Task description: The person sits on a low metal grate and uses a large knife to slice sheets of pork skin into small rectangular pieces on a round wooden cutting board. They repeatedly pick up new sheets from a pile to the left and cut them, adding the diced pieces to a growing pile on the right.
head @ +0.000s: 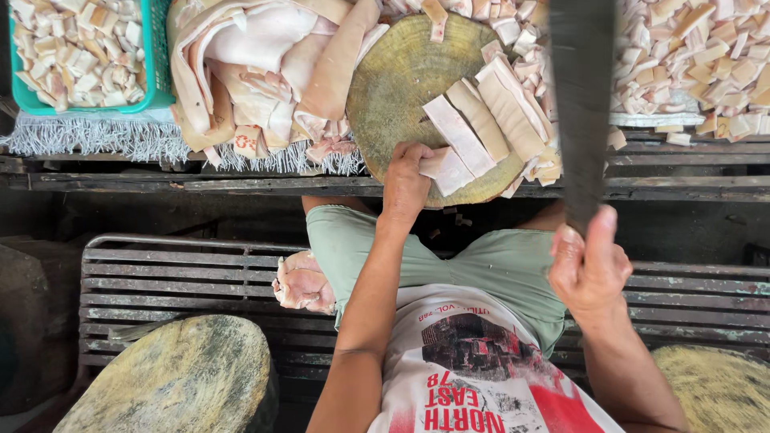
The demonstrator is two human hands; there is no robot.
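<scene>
Our left hand (405, 183) presses on a pale meat strip (446, 170) atop the round chopping block (397, 84); our right hand (589, 265) is clamped on a raised cleaver (581, 104).

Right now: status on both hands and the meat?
Left hand pressing pork strips on round chopping block. Right hand gripping raised cleaver. Cut pieces piled beside block.

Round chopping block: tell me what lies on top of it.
On the round chopping block lie pale meat strips, side by side. The left hand presses the nearest strip. The wood beneath them is hidden.
</scene>
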